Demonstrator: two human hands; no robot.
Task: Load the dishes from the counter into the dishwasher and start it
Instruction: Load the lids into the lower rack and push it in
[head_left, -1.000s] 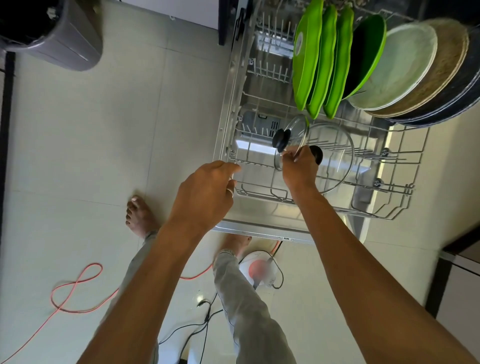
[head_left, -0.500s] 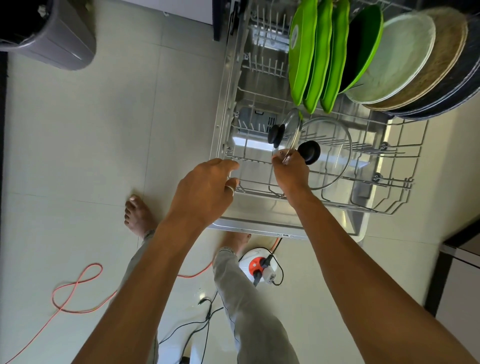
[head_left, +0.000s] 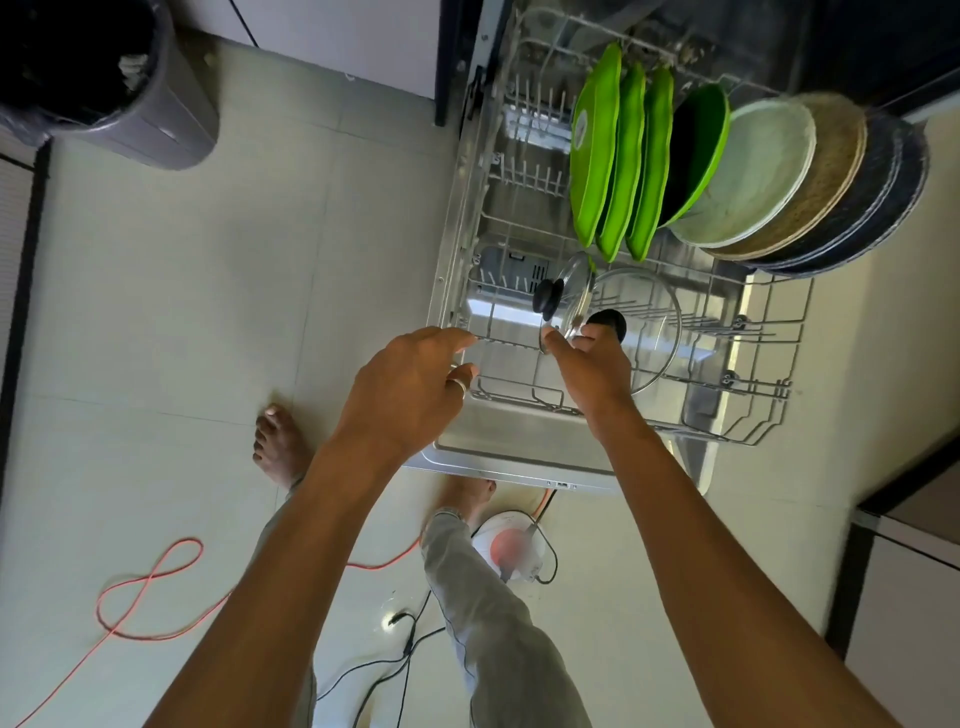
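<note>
While the dark grey plastic bin (head_left: 145, 119) sat off to the left, the person's left hand (head_left: 410, 389) hovered at the near corner of the wire dishwasher rack (head_left: 524, 176), fingers loosely spread and gripping nothing, much as a second earlier. Next came the small glass lid with a black knob (head_left: 574, 286), stood on edge among the tines. The right hand (head_left: 597, 369), barely shifted, pinched its lower rim between thumb and fingertips. Beside it leaned the large glass lid (head_left: 660, 338), with green plates (head_left: 597, 156) behind. The lid looked nearly seated; release seemed next.
</note>
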